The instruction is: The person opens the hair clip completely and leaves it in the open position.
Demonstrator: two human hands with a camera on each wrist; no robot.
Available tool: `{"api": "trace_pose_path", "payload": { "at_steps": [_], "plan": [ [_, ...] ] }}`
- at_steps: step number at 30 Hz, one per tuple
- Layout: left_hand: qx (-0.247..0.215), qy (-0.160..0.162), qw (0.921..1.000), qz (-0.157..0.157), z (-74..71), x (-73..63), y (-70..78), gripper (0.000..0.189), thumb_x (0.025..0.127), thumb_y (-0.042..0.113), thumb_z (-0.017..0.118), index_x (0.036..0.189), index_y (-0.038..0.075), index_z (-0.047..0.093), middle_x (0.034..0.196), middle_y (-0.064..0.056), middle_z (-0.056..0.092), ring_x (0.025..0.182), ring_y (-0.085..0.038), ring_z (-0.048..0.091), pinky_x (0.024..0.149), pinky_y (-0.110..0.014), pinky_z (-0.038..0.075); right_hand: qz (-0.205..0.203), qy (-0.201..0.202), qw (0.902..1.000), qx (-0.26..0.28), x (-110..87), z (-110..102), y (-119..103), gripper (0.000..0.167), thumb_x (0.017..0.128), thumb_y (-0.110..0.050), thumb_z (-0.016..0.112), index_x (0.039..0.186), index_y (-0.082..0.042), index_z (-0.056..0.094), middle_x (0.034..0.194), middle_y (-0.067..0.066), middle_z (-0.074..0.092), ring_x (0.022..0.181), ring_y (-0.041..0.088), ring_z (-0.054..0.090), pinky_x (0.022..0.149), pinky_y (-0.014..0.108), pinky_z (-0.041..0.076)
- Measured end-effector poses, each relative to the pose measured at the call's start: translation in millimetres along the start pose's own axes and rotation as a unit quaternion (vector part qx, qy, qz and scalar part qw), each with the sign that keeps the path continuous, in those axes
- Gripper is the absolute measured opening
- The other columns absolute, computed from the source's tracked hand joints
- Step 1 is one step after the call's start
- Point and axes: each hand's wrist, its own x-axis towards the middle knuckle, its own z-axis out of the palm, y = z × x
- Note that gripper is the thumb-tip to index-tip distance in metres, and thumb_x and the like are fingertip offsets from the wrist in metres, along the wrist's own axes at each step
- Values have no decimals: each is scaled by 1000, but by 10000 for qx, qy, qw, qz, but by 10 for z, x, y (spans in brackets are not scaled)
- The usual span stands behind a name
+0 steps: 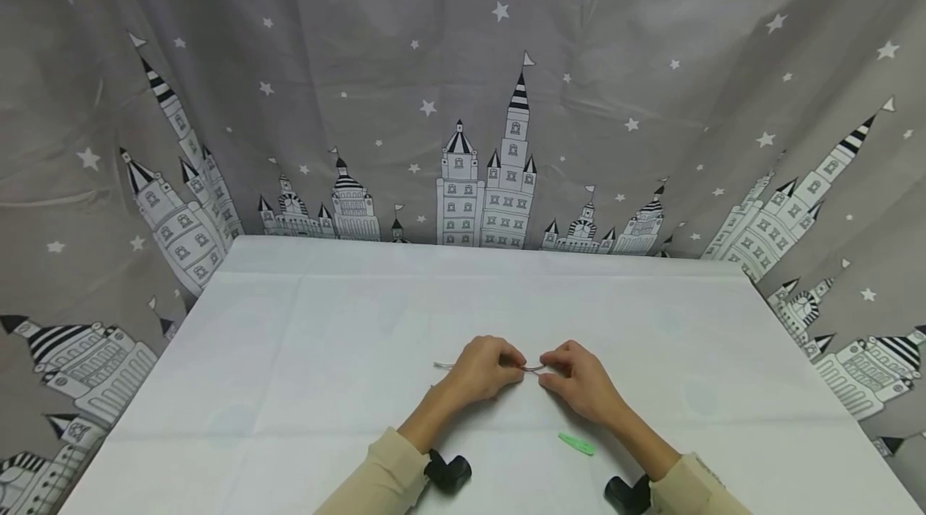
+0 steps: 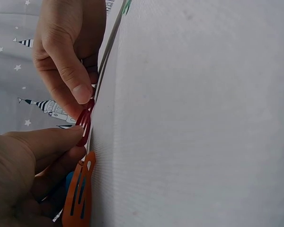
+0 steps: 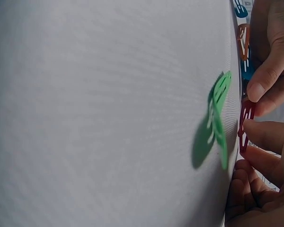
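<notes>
Both hands meet over the white table, a small gap between them. My left hand (image 1: 481, 369) pinches one end of a red snap hair clip (image 2: 86, 124) between thumb and finger. At the clip's other end, the thumb and fingers of my right hand (image 1: 582, 386) pinch it too. An orange hair clip (image 2: 77, 198) and a blue hair clip (image 3: 247, 71) sit by the left hand, in line with the red one. A thin pale cord-like strand (image 1: 443, 365) shows left of the left hand; how it joins the clips is hidden.
On the table, nearer the body than the right hand, lies a green hair clip (image 1: 576, 444). Another blue clip (image 3: 241, 8) appears beyond the orange one. Black wrist-worn devices (image 1: 450, 473) sit at both cuffs. A grey castle-print curtain (image 1: 405, 81) hangs behind the table.
</notes>
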Motion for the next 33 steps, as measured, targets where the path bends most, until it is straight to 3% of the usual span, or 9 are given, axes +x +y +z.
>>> {"api": "trace_pose_path", "payload": {
  "at_steps": [11,18,26,33],
  "plan": [
    [53,34,10000,-45,1,-26,18,15,86,13,75,100,7,77,100,-1,72,96,-15,63,85,-33,49,82,76,9999,71,-3,20,-1,25,81,-4,79,104,1,73,90,0,60,82,14,50,74,29,43],
    [330,263,9991,-29,-9,-84,41,21,87,15,74,106,7,76,105,-3,71,106,-21,62,94,-39,47,295,90,9994,177,-50,-23,-33,26,84,-8,77,108,1,73,94,0,64,86,13,56,79,31,48],
    [-127,453,9989,20,-75,-194,156,20,88,14,75,106,6,75,108,-3,71,114,-25,59,98,-44,44,300,7,9992,275,-136,-188,-80,28,88,-13,74,113,1,71,100,3,66,90,16,60,82,34,50],
    [-337,801,9960,212,-76,-279,306,17,87,13,75,102,5,76,99,-1,71,103,-21,59,90,-39,46,194,-186,9988,406,-204,-283,-125,29,89,-16,74,112,1,71,100,4,67,91,17,58,82,31,50]
  ]
}}
